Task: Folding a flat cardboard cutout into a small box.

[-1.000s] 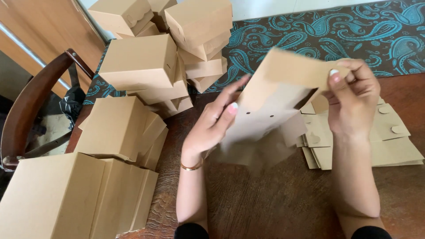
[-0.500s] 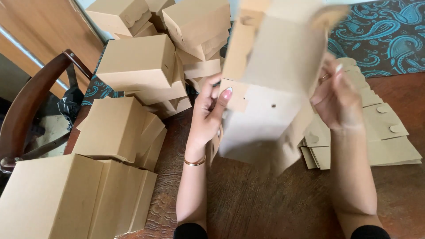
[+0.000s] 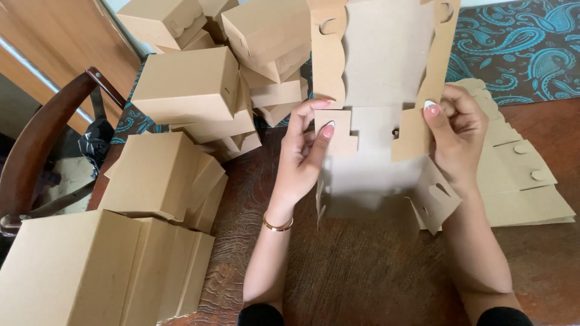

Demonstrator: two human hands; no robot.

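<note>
You hold an unfolded flat brown cardboard box blank [image 3: 380,72] upright, with its side flaps pinched in your left hand [image 3: 305,157] and right hand [image 3: 456,136]. Assembled plain brown cardboard boxes [image 3: 187,90] are piled at left. A stack of flat brown blanks [image 3: 522,181] lies at right.

Home packing spot: wooden table [image 3: 362,284], wooden chair [image 3: 36,139], paisley rug [image 3: 519,48], piled folded cardboard boxes [image 3: 187,90].

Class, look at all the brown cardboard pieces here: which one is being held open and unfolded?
The cardboard sheet between both hands, spread open with flaps showing; the others are folded boxes or stacked flat.
</note>
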